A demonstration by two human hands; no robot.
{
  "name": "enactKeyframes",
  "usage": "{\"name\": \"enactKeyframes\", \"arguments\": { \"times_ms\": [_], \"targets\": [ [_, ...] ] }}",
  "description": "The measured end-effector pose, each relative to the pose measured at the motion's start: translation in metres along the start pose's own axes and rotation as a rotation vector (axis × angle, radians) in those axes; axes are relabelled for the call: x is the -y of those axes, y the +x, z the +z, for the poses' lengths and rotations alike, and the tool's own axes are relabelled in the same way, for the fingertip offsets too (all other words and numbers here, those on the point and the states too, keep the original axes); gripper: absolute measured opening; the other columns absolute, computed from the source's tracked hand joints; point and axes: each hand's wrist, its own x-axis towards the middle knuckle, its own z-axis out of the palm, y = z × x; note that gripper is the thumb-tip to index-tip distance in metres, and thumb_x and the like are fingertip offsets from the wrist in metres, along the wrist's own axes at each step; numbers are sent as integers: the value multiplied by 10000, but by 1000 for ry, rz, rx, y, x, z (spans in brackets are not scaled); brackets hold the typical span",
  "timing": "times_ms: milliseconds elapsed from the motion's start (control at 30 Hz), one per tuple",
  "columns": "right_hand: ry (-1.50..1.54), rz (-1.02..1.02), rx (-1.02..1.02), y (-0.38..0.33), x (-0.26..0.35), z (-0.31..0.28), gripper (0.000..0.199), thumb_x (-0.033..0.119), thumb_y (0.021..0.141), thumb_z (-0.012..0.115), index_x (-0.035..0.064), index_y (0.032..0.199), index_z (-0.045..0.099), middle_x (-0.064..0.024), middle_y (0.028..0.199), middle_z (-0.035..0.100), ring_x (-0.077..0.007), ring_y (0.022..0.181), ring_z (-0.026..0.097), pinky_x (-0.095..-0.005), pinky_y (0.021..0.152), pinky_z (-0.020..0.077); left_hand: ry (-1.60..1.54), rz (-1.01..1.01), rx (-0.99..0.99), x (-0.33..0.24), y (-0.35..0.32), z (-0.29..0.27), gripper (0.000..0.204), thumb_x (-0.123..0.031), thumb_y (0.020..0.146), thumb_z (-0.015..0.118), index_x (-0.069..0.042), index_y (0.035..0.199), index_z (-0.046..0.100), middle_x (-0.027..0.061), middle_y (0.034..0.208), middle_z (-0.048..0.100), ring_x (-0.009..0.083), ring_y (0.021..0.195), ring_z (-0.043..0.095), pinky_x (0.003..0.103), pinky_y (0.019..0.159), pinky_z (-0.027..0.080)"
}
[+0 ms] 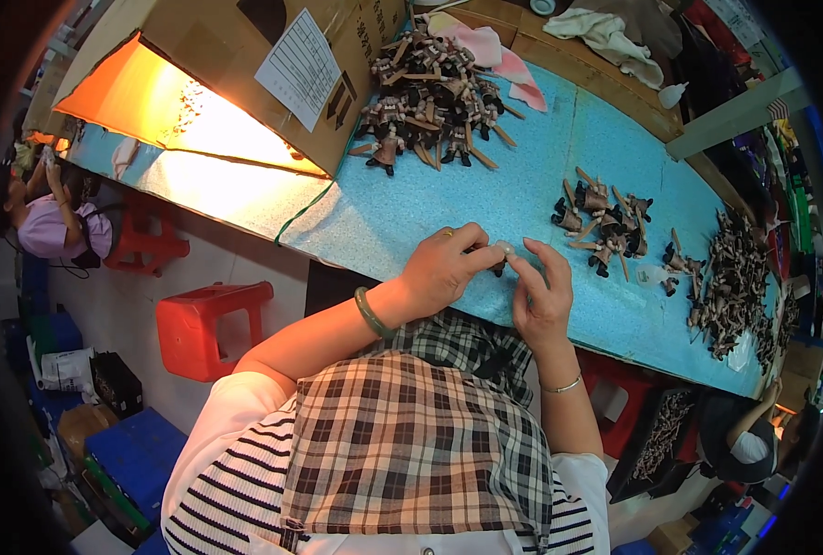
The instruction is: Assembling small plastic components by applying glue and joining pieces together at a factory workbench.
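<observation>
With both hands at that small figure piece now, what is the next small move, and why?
Probably press the pale round piece onto the small dark figure. The left hand pinches the figure above the blue table, the right hand has its fingertips at the pale piece, and the two parts already meet. How firmly they sit cannot be told.

Two hands at work: left hand (pixel 444 264), right hand (pixel 541 296), one small figure part (pixel 500 250) pinched between them. Three heaps of figures on one blue table (pixel 402 217): big heap (pixel 430 92), small heap (pixel 601 222), right heap (pixel 730 282). One cardboard box (pixel 217 83). Two red stools, nearest (pixel 210 326).
</observation>
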Motion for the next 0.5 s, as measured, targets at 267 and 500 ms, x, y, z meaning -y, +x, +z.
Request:
{"name": "enactKeyframes", "arguments": {
  "times_ms": [267, 500],
  "targets": [
    [13, 29, 50, 4, 2, -4, 475, -122, 643, 572, 85, 1067, 628, -114, 1152, 584, -298, 1063, 560, -390, 864, 431, -16, -9, -6, 0, 0, 1, 305, -34, 811, 588, -162, 1088, 594, 66, 888, 522, 272, 738, 564, 361, 659, 483],
    [251, 158, -18, 2, 4, -2, 443, -112, 667, 573, 72, 1066, 624, -142, 1153, 573, -323, 1050, 561, -397, 858, 445, -17, 15, -28, -2, 0, -2, 337, -19, 805, 586, -136, 1121, 579, 49, 889, 552, 250, 780, 580, 356, 733, 468]
  ]
}}
